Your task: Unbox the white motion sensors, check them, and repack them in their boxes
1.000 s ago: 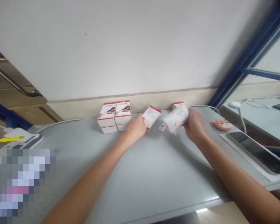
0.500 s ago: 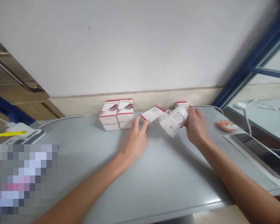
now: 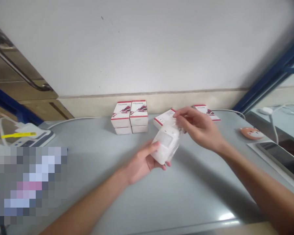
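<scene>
A white wall is rising behind the grey counter's far edge; a blue window frame is crossing the right corner, a steel handle curving left.

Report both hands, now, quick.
Left hand: holding the bagged white sensor, cradled against the palm.
Right hand: closed, pinching the sensor's bag at its upper end.

Bright light; soft shadow under right hand; glare on counter; corners warped, blurred.
</scene>
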Tool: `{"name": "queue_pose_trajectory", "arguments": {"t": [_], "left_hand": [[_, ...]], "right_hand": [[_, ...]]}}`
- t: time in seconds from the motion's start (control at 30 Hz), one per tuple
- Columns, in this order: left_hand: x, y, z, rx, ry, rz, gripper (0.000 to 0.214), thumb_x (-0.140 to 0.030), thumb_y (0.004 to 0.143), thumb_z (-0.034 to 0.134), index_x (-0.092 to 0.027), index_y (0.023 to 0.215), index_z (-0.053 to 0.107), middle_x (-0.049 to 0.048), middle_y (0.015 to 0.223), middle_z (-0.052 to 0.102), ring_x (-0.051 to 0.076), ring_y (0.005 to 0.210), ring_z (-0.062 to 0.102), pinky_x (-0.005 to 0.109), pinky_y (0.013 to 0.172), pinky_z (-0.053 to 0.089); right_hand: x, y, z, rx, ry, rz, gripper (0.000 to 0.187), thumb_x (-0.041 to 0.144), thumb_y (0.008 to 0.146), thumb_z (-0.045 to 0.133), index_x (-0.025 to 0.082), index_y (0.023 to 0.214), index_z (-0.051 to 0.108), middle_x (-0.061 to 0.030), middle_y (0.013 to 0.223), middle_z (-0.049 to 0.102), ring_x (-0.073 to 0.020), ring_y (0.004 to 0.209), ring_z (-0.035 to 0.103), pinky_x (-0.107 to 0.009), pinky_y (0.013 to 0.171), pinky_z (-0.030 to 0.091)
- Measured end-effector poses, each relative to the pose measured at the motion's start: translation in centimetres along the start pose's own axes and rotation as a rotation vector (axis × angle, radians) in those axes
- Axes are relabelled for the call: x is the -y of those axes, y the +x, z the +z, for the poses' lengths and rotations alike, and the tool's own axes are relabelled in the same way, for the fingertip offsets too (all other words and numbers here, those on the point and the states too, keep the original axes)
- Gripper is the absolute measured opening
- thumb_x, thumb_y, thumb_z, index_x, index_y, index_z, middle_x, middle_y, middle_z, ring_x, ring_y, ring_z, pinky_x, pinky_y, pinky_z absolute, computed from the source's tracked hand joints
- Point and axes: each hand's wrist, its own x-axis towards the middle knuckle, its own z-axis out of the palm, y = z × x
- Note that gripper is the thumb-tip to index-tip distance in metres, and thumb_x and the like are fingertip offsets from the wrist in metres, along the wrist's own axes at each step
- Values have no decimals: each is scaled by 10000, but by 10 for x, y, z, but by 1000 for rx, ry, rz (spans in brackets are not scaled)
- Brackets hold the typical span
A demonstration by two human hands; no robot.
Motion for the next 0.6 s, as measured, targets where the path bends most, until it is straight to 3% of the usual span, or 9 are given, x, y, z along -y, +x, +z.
{"name": "queue_pose_trajectory", "arguments": {"t": [0.1, 0.2, 0.27, 0.33, 0.4, 0.47, 0.6], "left_hand": [[1, 2, 0, 57, 8, -39, 426, -519, 972, 689, -139, 1165, 682, 121, 1013, 724, 206, 766, 736, 285, 633, 534], [1, 3, -1, 75, 28, -48, 473, -548, 955, 705, -111, 1136, 682, 154, 1053, 731, 206, 781, 742, 268, 618, 526], [0, 3, -2, 39, 24, -63, 454, -519, 959, 708, -121, 1171, 656, 155, 1054, 738, 211, 773, 749, 264, 597, 518], [-1, 2, -3, 8, 26, -87, 432, -465, 970, 703, -149, 1248, 607, 152, 1075, 744, 226, 764, 762, 279, 593, 524], [-2, 0, -2, -2, 28, -101, 432, -405, 965, 708, -167, 1296, 566, 154, 1107, 743, 244, 765, 771, 302, 601, 538], [-1, 0, -1, -15, 23, -104, 425, -361, 953, 708, -159, 1293, 555, 149, 1088, 741, 243, 742, 766, 305, 591, 533], [0, 1, 0, -46, 13, -99, 407, -345, 942, 692, -138, 1265, 556, 133, 1029, 731, 229, 697, 747, 296, 560, 501]], "right_hand": [[4, 13, -12, -89, -107, -114, 149, 360, 1001, 660, 244, 1057, 733, -38, 888, 731, -183, 759, 680, -318, 669, 528], [3, 34, -19, -351, -105, -182, 118, 314, 997, 646, 255, 1073, 715, -7, 778, 670, -146, 649, 614, -285, 580, 476], [-6, 55, -19, -535, -86, -163, 116, 307, 1004, 611, 258, 1069, 694, 4, 767, 637, -121, 586, 562, -265, 530, 436], [-21, 77, -14, -613, -41, -70, 138, 317, 1007, 574, 262, 1089, 670, -1, 821, 641, -106, 552, 556, -255, 506, 433], [-41, 97, -2, -540, -27, 79, 140, 318, 990, 562, 254, 1081, 647, -13, 891, 645, -100, 512, 562, -264, 489, 458], [-60, 111, 15, -376, -96, 225, 179, 341, 1011, 506, 241, 1112, 615, -45, 967, 667, -123, 567, 626, -286, 544, 522], [-84, 114, 42, -177, -237, 205, 247, 389, 1028, 513, 226, 1152, 652, -84, 971, 740, -227, 796, 713, -378, 779, 574]]}}
